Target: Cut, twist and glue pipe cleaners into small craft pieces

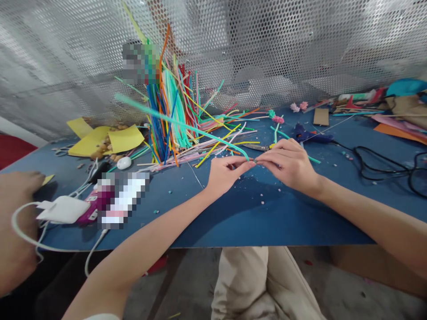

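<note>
A long turquoise pipe cleaner runs up and to the left from between my fingertips, bent down near its lower end. My left hand pinches that bent end between thumb and index finger. Fingertip to fingertip with it, my right hand is closed in a pinch at the same spot; the small bit between its fingers is mostly covered. Just behind my hands lie pliers, partly hidden, and loose pipe cleaners in yellow, white and pink.
Upright pipe cleaners stand in a thick bundle at the back. A blue glue gun with a black cable lies right. Left are yellow sheets, a phone, a white charger and another person's arm.
</note>
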### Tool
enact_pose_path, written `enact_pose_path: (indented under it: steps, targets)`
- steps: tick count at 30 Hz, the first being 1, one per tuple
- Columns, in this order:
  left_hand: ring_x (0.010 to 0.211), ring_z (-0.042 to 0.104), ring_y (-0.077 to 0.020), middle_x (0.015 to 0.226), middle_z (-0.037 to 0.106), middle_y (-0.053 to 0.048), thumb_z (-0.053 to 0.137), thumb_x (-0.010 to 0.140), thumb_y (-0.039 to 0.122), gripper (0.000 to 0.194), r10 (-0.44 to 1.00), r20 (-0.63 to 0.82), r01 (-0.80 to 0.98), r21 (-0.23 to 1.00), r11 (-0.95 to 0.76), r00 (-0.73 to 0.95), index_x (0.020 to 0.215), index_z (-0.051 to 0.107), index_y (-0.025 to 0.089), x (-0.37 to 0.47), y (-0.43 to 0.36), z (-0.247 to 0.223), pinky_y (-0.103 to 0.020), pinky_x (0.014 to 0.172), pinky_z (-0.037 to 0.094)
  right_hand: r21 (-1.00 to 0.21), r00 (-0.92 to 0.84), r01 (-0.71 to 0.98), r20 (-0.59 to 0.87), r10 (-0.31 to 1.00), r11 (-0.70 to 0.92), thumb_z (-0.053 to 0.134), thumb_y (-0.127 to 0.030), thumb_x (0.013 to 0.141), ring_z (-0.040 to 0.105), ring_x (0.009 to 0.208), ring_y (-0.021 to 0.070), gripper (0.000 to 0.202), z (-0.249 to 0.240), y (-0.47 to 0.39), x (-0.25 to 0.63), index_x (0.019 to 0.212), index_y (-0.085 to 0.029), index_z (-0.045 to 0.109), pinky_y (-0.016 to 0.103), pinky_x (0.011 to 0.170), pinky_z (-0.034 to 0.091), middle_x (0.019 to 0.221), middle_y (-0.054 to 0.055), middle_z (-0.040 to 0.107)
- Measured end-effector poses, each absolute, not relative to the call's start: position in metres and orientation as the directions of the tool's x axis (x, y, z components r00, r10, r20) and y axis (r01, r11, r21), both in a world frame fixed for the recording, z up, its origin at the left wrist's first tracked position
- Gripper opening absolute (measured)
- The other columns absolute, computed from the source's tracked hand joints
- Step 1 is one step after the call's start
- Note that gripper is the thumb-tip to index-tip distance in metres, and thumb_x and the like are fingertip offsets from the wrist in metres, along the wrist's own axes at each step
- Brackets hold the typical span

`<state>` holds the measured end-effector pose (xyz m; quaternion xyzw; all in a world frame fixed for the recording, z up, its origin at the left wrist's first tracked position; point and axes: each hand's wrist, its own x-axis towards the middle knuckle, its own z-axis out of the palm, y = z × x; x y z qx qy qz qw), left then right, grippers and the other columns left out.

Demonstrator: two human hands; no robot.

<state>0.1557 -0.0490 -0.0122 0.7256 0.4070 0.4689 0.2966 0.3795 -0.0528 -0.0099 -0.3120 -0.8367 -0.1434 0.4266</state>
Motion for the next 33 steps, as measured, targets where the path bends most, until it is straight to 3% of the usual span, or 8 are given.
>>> enact_pose_path:
  steps: [5, 11, 15, 20, 26, 33]
  targets:
    - [0.049, 0.047, -0.0075, 0.064, 0.071, -0.001, 0.065, 0.089, 0.058, 0.042, 0.835, 0.423, 0.380, 0.750, -0.541, 0.352, 0.077, 0.081, 0.020, 0.151, -0.046, -0.009, -0.023, 0.047, 0.034, -0.043, -0.466, 0.620, 0.783, 0.411, 0.784, 0.067, -0.025, 0.093, 0.063, 0.082, 0.0202, 0.014, -0.010, -0.051, 0.380, 0.104, -0.027, 0.076, 0.037, 0.076, 0.048, 0.097, 0.000, 0.079]
    - [0.050, 0.049, -0.0073, 0.074, 0.074, -0.003, 0.056, 0.094, 0.060, 0.049, 0.839, 0.395, 0.387, 0.756, -0.528, 0.375, 0.081, 0.080, 0.019, 0.152, -0.043, -0.009, -0.022, 0.046, 0.037, 0.014, -0.499, 0.603, 0.787, 0.364, 0.798, 0.067, -0.025, 0.093, 0.067, 0.087, 0.0208, 0.026, -0.006, -0.046, 0.389, 0.119, -0.026, 0.072, 0.039, 0.082, 0.053, 0.103, 0.003, 0.078]
    - [0.058, 0.057, -0.0081, 0.089, 0.077, -0.004, 0.057, 0.095, 0.056, 0.044, 0.844, 0.378, 0.390, 0.762, -0.517, 0.380, 0.085, 0.079, 0.019, 0.153, -0.040, -0.013, -0.020, 0.049, 0.041, 0.057, -0.559, 0.607, 0.740, 0.374, 0.793, 0.064, -0.020, 0.094, 0.068, 0.092, 0.0210, 0.024, -0.001, -0.047, 0.393, 0.116, -0.024, 0.073, 0.038, 0.082, 0.053, 0.106, 0.005, 0.078]
    - [0.052, 0.050, -0.0063, 0.084, 0.077, -0.001, 0.065, 0.090, 0.055, 0.039, 0.829, 0.457, 0.428, 0.711, -0.558, 0.321, 0.078, 0.077, 0.020, 0.153, -0.039, -0.017, -0.020, 0.051, 0.042, 0.068, -0.582, 0.591, 0.726, 0.367, 0.804, 0.058, -0.018, 0.097, 0.067, 0.088, 0.0202, 0.017, 0.002, -0.049, 0.388, 0.107, -0.019, 0.072, 0.038, 0.083, 0.054, 0.101, 0.007, 0.077]
    - [0.049, 0.049, -0.0077, 0.065, 0.071, 0.001, 0.070, 0.087, 0.053, 0.034, 0.755, 0.587, 0.417, 0.633, -0.653, 0.292, 0.098, 0.080, 0.022, 0.153, -0.045, -0.016, -0.022, 0.053, 0.044, -0.128, -0.440, 0.567, 0.788, 0.430, 0.814, 0.059, -0.021, 0.098, 0.069, 0.083, 0.0175, 0.012, -0.003, -0.054, 0.378, 0.101, -0.022, 0.071, 0.034, 0.080, 0.056, 0.092, 0.005, 0.076]
    - [0.058, 0.058, -0.0092, 0.085, 0.078, -0.002, 0.072, 0.089, 0.043, 0.021, 0.657, 0.665, 0.281, 0.594, -0.754, 0.355, 0.098, 0.081, 0.026, 0.149, -0.042, -0.015, -0.023, 0.057, 0.047, -0.256, -0.387, 0.569, 0.755, 0.530, 0.782, 0.059, -0.025, 0.098, 0.069, 0.078, 0.0162, 0.012, -0.002, -0.062, 0.373, 0.098, -0.023, 0.071, 0.032, 0.076, 0.056, 0.090, 0.003, 0.075]
